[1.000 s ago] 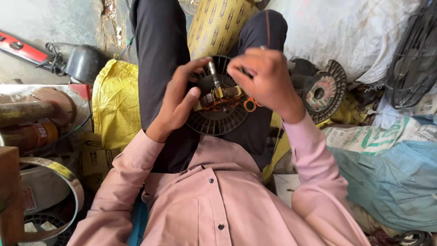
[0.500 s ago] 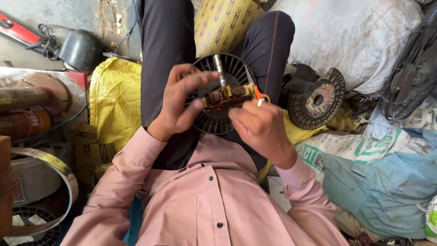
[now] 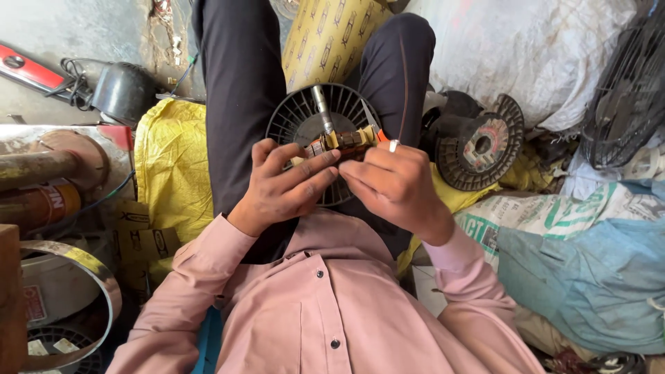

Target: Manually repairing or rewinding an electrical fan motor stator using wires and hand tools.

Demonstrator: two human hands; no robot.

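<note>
Right hand point(image 3: 396, 185) lower now, both grips closed (fingertips meeting) on armature point(image 3: 341, 140).

Hands drawn together

The right hand point(image 3: 395, 183) has slid up from below the copper-wound motor armature point(image 3: 343, 140) (steel shaft upright) to meet the left hand's point(image 3: 284, 183) fingertips.

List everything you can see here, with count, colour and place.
motor armature: one, brown with steel shaft, held over the lap
black ribbed spool: one, on the lap under the armature
second black spool: one, right of the knee
yellow sack: one, left of the legs
white sack: one, upper right
blue cloth: one, lower right
left hand: grip on the armature
right hand: ringed, grip on the armature
</note>
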